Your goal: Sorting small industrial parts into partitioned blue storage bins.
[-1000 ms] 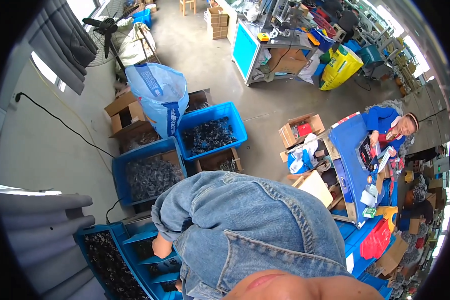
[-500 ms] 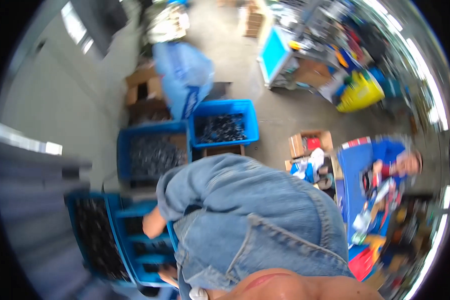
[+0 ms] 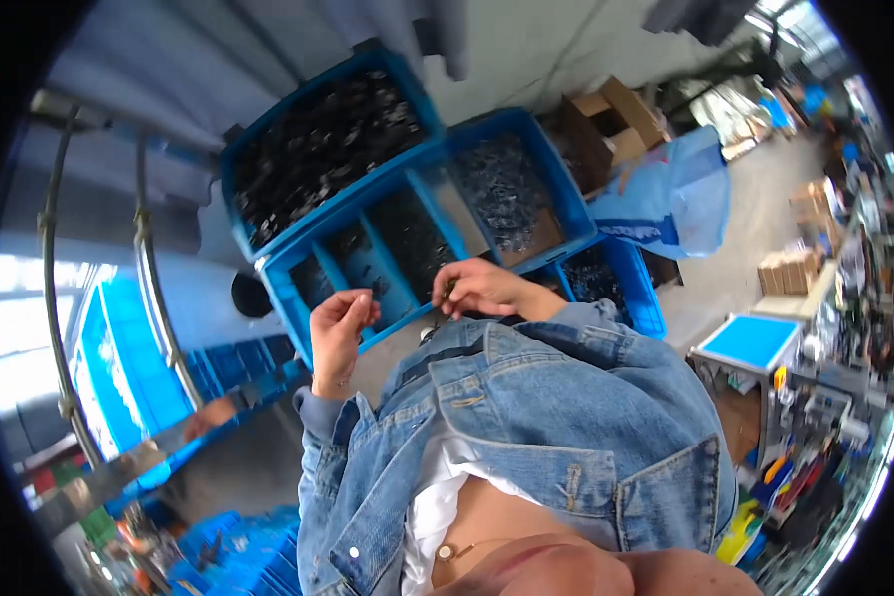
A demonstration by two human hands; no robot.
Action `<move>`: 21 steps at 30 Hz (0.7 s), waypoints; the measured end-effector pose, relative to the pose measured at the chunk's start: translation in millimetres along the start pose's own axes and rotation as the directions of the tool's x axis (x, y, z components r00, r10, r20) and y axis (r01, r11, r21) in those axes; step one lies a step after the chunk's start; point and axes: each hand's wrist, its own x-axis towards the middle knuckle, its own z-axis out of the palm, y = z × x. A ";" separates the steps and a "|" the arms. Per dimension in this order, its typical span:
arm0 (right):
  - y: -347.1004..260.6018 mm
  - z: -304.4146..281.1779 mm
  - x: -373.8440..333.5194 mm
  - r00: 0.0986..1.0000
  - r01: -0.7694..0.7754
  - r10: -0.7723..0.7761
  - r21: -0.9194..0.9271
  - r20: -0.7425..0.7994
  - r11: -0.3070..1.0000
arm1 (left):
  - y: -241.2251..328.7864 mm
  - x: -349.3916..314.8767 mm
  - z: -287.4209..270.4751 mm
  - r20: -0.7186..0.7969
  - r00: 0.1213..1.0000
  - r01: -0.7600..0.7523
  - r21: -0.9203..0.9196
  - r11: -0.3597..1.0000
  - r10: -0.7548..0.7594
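Note:
My left hand [image 3: 340,336] is raised by the near edge of a blue compartment tray [image 3: 439,217], thumb and fingers pressed together; whatever is in the pinch is too small to make out. To its right, my right hand [image 3: 485,288] has curled fingers near the tray's near right part. Something small and dark shows at its fingertips, but I cannot tell its kind. Blue dividers split the tray, and small dark pieces [image 3: 407,238] lie in its compartments. Behind it stands a large blue bin [image 3: 230,189] holding many shiny black pieces [image 3: 328,149].
Right of the tray are a blue bin [image 3: 570,184] of greyish clear pieces and a smaller blue bin [image 3: 648,298] of dark pieces. An open cardboard box [image 3: 631,109] and a big blue plastic bag [image 3: 700,189] stand beyond. Metal rails [image 3: 55,288] rise at the left.
My view has swung to the right-hand scene's opposite side, toward the compartment tray, which now lies ahead. Both hands, partly hidden before, now show in front of it with fingers closed.

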 end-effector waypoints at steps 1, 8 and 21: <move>4.5 0.2 -3.8 1.000 0.009 -0.010 0.078 0.008 0.997 | -1.8 7.2 11.9 0.070 0.997 0.022 0.039 0.999 -0.024; 3.5 17.6 -13.3 0.691 0.359 -0.715 -0.808 -0.107 0.467 | -14.7 27.2 60.2 0.241 0.964 0.086 0.113 0.990 -0.111; 14.4 -5.8 -70.7 0.640 -0.080 -0.729 -0.964 -0.244 0.252 | -40.4 63.1 131.8 0.618 0.746 0.124 0.235 0.964 -0.247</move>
